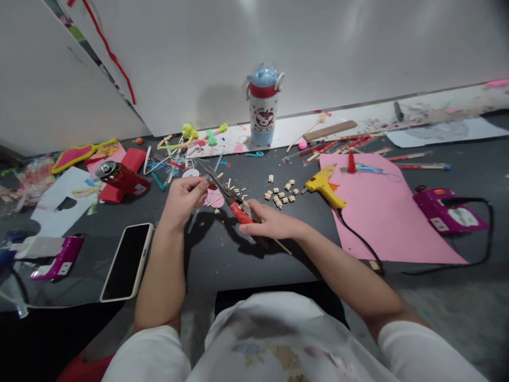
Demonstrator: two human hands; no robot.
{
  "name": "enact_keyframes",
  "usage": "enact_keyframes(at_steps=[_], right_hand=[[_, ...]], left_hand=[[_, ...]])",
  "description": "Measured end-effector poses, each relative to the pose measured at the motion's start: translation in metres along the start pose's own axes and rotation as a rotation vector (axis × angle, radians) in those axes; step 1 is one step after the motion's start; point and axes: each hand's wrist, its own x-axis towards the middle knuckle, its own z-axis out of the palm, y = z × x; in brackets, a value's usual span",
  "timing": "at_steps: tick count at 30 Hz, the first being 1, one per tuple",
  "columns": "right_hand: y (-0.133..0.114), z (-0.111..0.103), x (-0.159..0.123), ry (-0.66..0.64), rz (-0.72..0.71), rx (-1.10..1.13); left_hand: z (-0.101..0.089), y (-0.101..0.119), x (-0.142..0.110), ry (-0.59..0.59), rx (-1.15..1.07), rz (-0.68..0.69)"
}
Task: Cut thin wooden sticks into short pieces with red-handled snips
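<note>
My right hand (pixel 268 219) is closed around the red handles of a pair of pliers (pixel 239 211), whose dark metal jaws point up and left. My left hand (pixel 183 199) is pinched shut beside the jaws; what its fingertips hold is too small to make out. Under the pliers lie a pink paper piece (pixel 215 198) and small wooden bits. A thin wooden stick (pixel 283 246) shows below my right hand. To the right of the pliers sits a loose group of short, pale wooden bundles (pixel 279 199).
A yellow glue gun (pixel 324 190) rests partly on pink paper (pixel 389 212) at right. Behind stands a bottle (pixel 263 109). Left are a phone (pixel 126 262), a tilted red can (pixel 124 178) and craft scraps. Purple devices (pixel 447 209) lie at both sides.
</note>
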Motion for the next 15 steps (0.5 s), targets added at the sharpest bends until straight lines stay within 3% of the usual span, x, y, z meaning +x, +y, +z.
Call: enact_keyframes(at_steps=[10, 15], right_hand=[[-0.0051, -0.0036, -0.0017, 0.003, -0.020, -0.097], [-0.0044, -0.0034, -0.0024, 0.001, -0.024, -0.079]], left_hand=[[-0.0086, 0.0067, 0.0005, -0.184, -0.172, -0.285], [-0.0094, 0.0072, 0.0011, -0.194, -0.182, -0.311]])
